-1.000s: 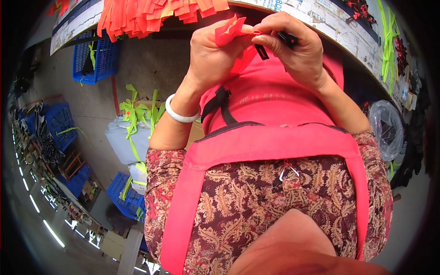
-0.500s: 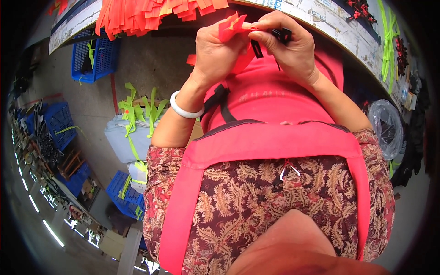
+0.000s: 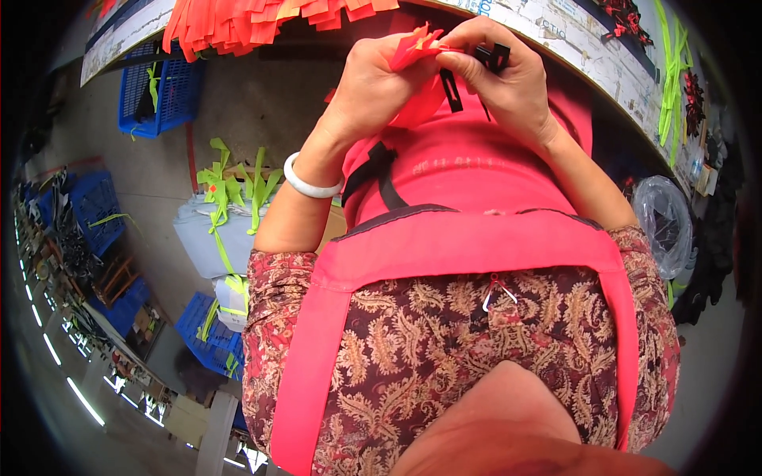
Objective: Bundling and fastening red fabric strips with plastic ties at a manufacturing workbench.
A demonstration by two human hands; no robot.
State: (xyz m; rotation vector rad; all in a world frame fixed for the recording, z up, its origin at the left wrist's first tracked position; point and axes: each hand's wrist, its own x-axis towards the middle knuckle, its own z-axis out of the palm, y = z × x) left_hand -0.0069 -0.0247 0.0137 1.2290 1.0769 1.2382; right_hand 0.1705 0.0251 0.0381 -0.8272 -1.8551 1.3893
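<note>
My left hand, with a white bangle at the wrist, is closed around bright orange-red fabric strips. Their ends stick up past its fingers, and more orange fabric hangs below. Close against it, my right hand pinches the end of a strip between thumb and forefinger. Small black plastic pieces, perhaps buckles, are also held in that hand. One slotted black piece dangles beneath the fingertips. How strip and black pieces join is hidden by the fingers.
A thick row of orange strips overhangs the table edge. Lime strips and black-and-red parts lie at the right. Leftward on the floor stand a blue crate and grey bundles. A clear plastic bag hangs at right.
Both hands stay together with the same grip. The left hand and the strip ends have shifted slightly right, and the dangling black piece has tilted a little.
</note>
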